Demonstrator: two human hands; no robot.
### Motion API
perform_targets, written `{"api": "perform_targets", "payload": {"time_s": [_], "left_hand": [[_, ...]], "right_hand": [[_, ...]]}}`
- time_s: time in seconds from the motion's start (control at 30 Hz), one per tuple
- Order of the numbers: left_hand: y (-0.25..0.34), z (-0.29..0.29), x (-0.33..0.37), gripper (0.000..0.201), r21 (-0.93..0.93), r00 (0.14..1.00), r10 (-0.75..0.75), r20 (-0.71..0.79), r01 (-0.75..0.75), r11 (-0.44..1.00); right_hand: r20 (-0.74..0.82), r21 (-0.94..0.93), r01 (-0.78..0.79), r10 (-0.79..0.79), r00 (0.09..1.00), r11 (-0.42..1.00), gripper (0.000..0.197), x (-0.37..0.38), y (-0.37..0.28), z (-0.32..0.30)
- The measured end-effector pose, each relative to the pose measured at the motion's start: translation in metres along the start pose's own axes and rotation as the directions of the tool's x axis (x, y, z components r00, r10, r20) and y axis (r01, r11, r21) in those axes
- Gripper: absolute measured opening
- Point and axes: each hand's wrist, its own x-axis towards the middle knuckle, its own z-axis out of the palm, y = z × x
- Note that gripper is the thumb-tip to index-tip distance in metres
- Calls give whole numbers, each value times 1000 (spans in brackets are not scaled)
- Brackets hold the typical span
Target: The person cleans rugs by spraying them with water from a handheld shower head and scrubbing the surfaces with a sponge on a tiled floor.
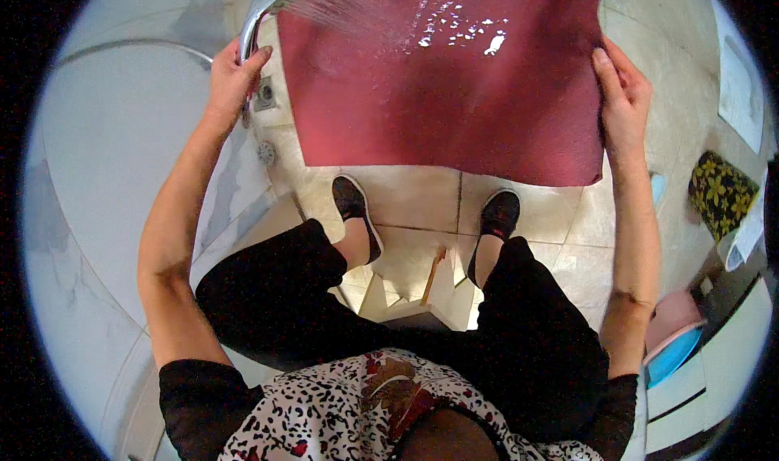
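My left hand (235, 79) is wrapped round the handle of a chrome hand shower (258, 15) at the upper left. Water sprays from its head to the right, onto a large dark red mat (438, 104). Wet, bright glints show on the mat's upper part. On the far side, my right hand (625, 92) grips the mat's right edge, thumb on top and fingers behind. The mat hangs spread out in front of my feet; its upper end runs out of the picture.
A shower hose (138, 45) curves along the white wall panel at left. Two floor drains, one round (266, 152), lie on the beige tiles (414, 193). At right are a black-and-yellow flowered mat (722, 193), a pink basin (673, 323) and a blue basin (675, 355). My shoes stand apart.
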Motion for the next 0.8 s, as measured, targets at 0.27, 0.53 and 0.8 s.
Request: {"api": "perform_targets", "payload": {"time_s": [0.27, 0.53, 0.8], "left_hand": [[-5, -47, -22, 22, 27, 982, 53, -181, -49, 998], [-44, -104, -26, 21, 115, 897, 71, -436, -22, 993], [-86, -72, -19, 24, 242, 944, 107, -312, -30, 970]], "right_hand": [[265, -194, 384, -329, 906, 903, 30, 18, -41, 164], [744, -301, 539, -160, 649, 787, 43, -61, 15, 356], [736, -460, 204, 243, 631, 864, 61, -87, 117, 413]]}}
